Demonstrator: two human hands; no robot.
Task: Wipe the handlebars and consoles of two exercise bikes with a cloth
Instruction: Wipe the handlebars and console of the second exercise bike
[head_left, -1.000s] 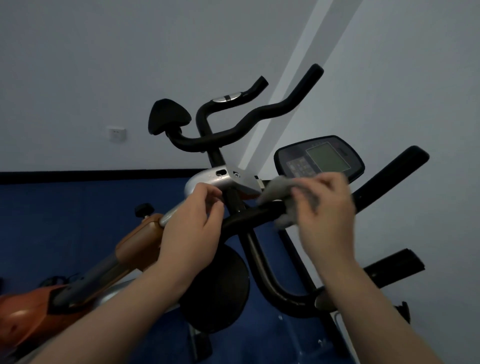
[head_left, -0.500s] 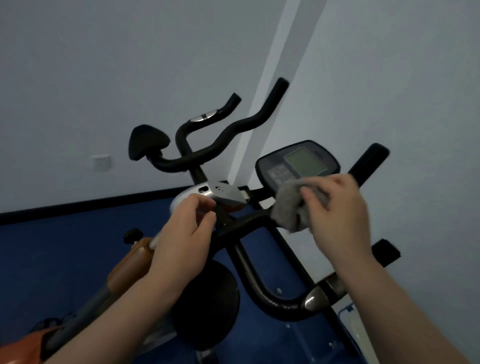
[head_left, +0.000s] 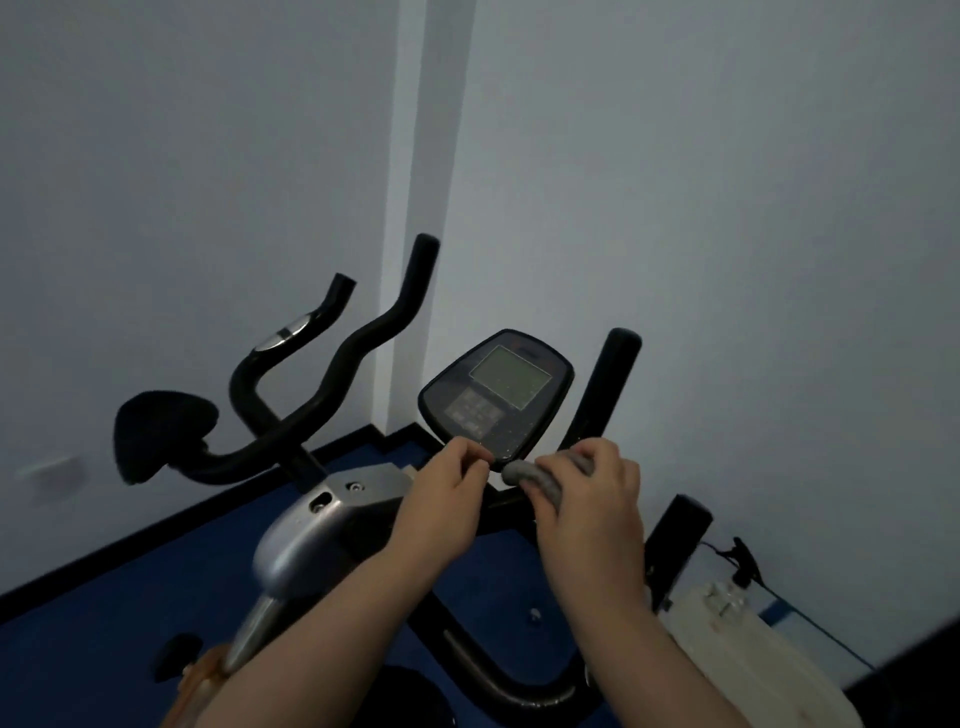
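Now both hands have come up to the console (head_left: 496, 397): the right hand (head_left: 592, 499), fingers curled round the grey cloth (head_left: 535, 475), sits just below its lower edge, and the left hand (head_left: 441, 493), fingers curled, pinches beside it. Console wiping looks next.

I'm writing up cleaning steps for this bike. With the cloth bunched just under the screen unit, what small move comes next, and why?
Probably lift the cloth onto the console face and wipe upward: the right hand grips it just below the console's lower edge, and pale specks show on the panel.
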